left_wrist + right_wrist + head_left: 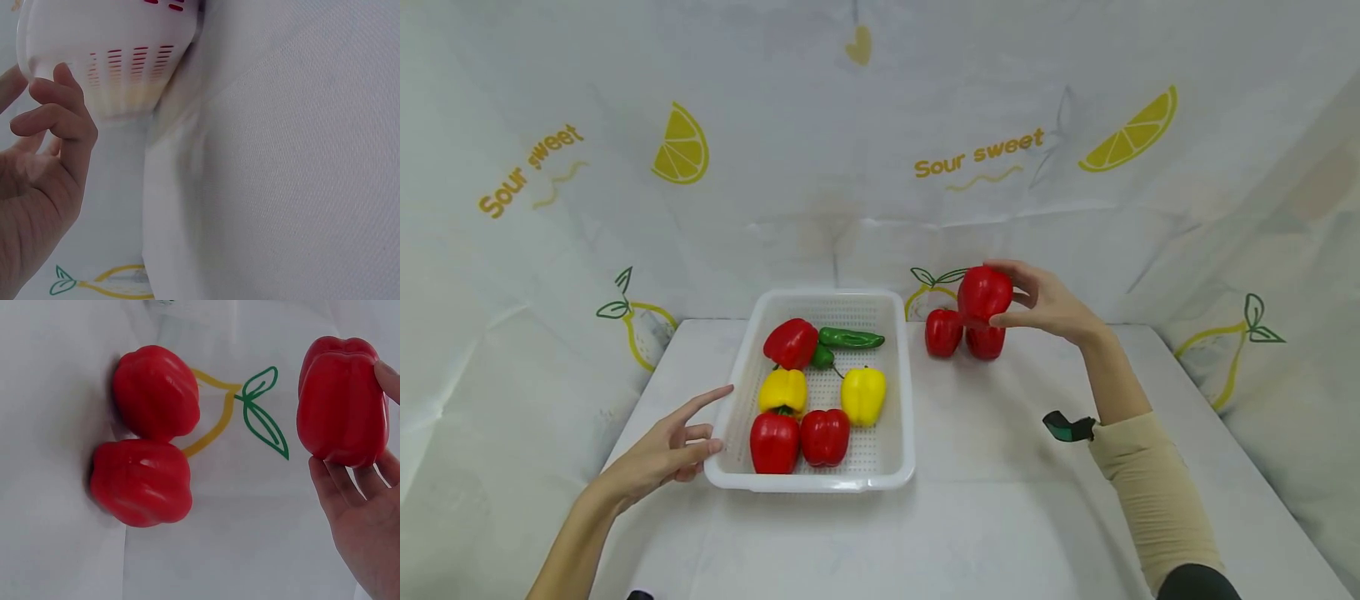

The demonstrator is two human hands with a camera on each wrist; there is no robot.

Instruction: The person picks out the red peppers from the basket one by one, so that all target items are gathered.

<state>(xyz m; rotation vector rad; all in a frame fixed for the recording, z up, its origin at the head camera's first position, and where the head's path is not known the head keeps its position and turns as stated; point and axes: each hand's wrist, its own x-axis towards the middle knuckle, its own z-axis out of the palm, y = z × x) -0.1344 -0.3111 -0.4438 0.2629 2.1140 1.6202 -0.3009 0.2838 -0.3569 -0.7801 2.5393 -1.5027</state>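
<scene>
My right hand (1051,304) grips a red bell pepper (984,293) between thumb and fingers, up off the table. Two more red bell peppers (156,392) stand side by side on the table below it, to the right of a white plastic basket (907,400). At the basket's left rim is my left hand (658,454), its index finger stretched along the side and its thumb near the front corner. Inside the basket lie several red bell peppers (774,443), two yellow bell peppers (863,396) and a long green chili pepper (852,338). The left wrist view shows the basket's slotted wall (137,69).
A white cloth covers the table (1000,517). Behind it hangs a pale curtain (820,167) printed with lemons and lettering. A dark strap end (1067,427) sticks out by my right wrist.
</scene>
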